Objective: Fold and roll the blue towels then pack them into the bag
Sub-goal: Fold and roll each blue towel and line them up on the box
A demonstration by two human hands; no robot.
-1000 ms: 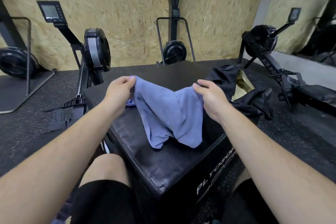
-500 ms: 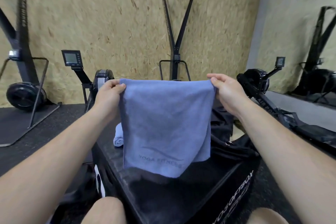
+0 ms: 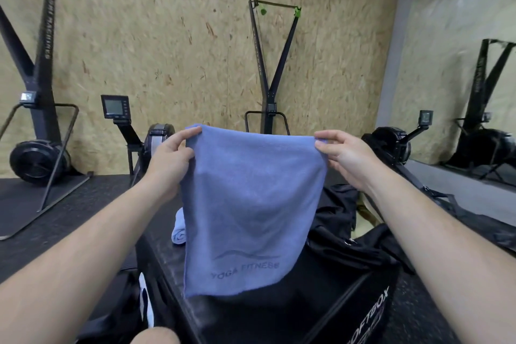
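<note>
My bare knee (image 3: 155,335) pokes in at the bottom edge, right against the black padded surface (image 3: 223,318) in front of me; white letters on its near right side (image 3: 371,315) run out of view, and I can make out "FTBOX". Above the surface I hold the blue towel (image 3: 251,204) up by its two top corners. My left hand (image 3: 170,156) pinches the left corner between thumb and fingers, and my right hand (image 3: 346,156) pinches the right corner the same way. The towel hangs open and flat, its top edge sagging slightly between my hands and its bottom edge hanging low, close to the surface. It is a plain soft blue with a fine nap, and near the bottom it has a darker wavy line over the words "YOGA FITNESS". Just behind its left edge a second towel of a paler blue, the rolled towel (image 3: 179,227), lies on the surface, partly hidden. To the right, beyond the hanging cloth, the black bag (image 3: 340,226) sits slumped on the surface, with a strip of tan lining showing at its far side; I cannot tell what is inside it. Farther back on the dark floor stand a rowing machine (image 3: 156,142) with a small monitor (image 3: 115,106) on the left and tall black ski machines (image 3: 268,70) against the chipboard wall (image 3: 167,36), with a mirror (image 3: 460,64) on the right.
</note>
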